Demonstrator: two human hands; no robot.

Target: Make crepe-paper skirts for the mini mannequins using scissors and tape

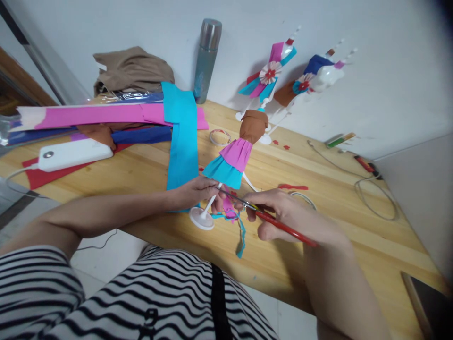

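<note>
A small paper-dressed figure leans on a white stand, its round base tilted near the table's front edge. Brown paper wraps its top, above a pleated pink tier and a blue skirt tier. My left hand is closed at the blue hem, pinching it beside the white stem; some fingertips are hidden. Red-handled scissors are gripped in my right hand, their blades lying just under the hem. Below them are a pink scrap and a curled blue strip.
Blue paper drapes over pink paper on the left. Nearby lie a white power bank and brown cloth. A bottle and other decorated figures stand by the wall. Tape rolls and a cable lie about.
</note>
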